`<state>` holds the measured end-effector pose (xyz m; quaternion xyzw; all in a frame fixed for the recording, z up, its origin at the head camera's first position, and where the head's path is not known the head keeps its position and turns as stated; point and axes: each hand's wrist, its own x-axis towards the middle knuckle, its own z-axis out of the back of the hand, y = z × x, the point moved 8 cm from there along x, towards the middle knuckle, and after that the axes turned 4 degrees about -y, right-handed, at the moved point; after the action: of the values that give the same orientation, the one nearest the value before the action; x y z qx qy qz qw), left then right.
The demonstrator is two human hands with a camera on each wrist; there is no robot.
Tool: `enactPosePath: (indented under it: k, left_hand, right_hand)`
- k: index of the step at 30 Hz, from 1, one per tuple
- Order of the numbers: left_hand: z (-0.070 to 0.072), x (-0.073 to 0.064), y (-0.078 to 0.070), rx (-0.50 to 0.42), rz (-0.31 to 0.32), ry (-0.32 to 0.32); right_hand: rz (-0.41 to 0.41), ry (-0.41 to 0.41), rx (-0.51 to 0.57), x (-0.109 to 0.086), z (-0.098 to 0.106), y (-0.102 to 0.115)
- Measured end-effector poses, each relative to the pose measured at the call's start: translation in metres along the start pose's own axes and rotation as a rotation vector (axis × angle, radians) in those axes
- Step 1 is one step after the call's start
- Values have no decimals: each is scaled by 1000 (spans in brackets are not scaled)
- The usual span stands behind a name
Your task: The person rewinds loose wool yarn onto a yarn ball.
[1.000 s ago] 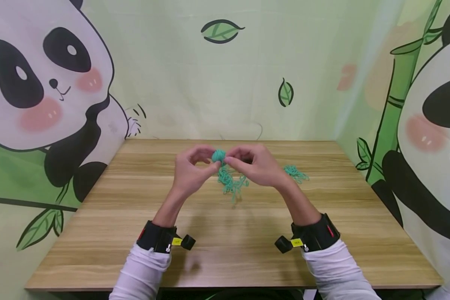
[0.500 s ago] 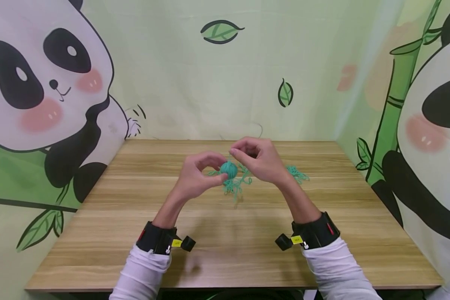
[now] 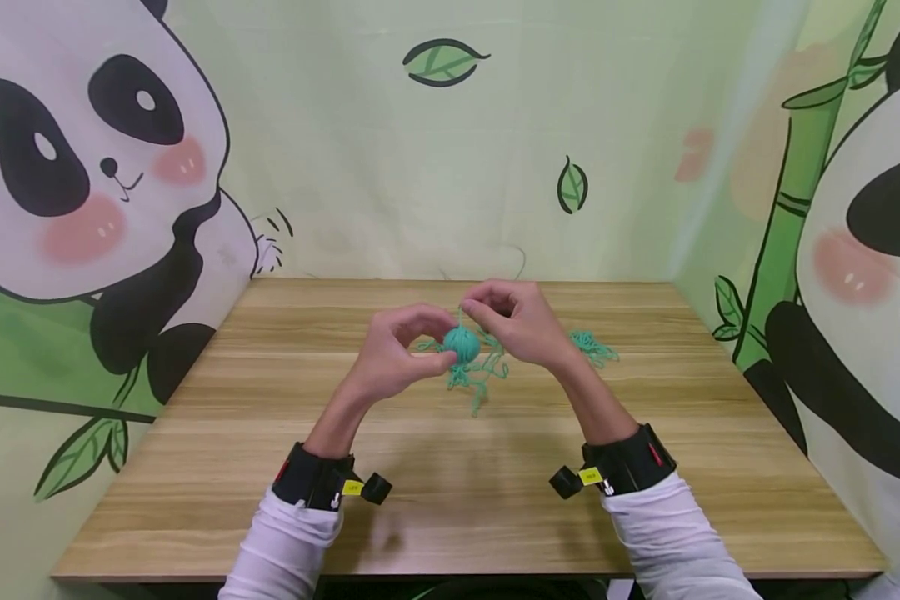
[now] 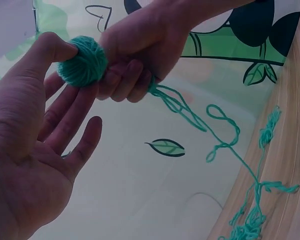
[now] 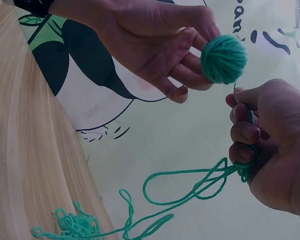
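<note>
A small ball of teal yarn is pinched between the thumb and fingers of my left hand, above the table. My right hand is just right of it, thumb and forefinger pinching a strand that runs taut up from the ball. In the right wrist view the other fingers of the right hand curl round more yarn, and loose loops hang out below the fist. From there the yarn trails down to a tangled heap on the table.
A separate clump of teal yarn lies on the wooden table to the right, beyond the right wrist. Behind the table stands a cloth backdrop printed with pandas, bamboo and leaves. Each wrist wears a black camera strap.
The yarn ball and left hand have moved right and lower. My right hand has come away from the ball, and a taut strand now shows between them.
</note>
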<state>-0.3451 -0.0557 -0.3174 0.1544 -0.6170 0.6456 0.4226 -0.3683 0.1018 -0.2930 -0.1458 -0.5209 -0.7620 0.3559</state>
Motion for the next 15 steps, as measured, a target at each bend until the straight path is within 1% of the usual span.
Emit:
enactPosePath:
  k: [5, 9, 12, 15]
  left_hand:
    - [0, 0, -2, -36, -16, 3]
    - [1, 1, -2, -58, -16, -10]
    - [3, 2, -2, -59, -17, -33]
    - [7, 3, -2, -57, -23, -73]
  right_hand:
    - [-34, 22, -16, -1, -5, -13]
    - [-54, 35, -45, -2, -9, -21]
    - [-62, 45, -72, -3, -13, -26]
    - [-64, 70, -77, -4, -18, -31]
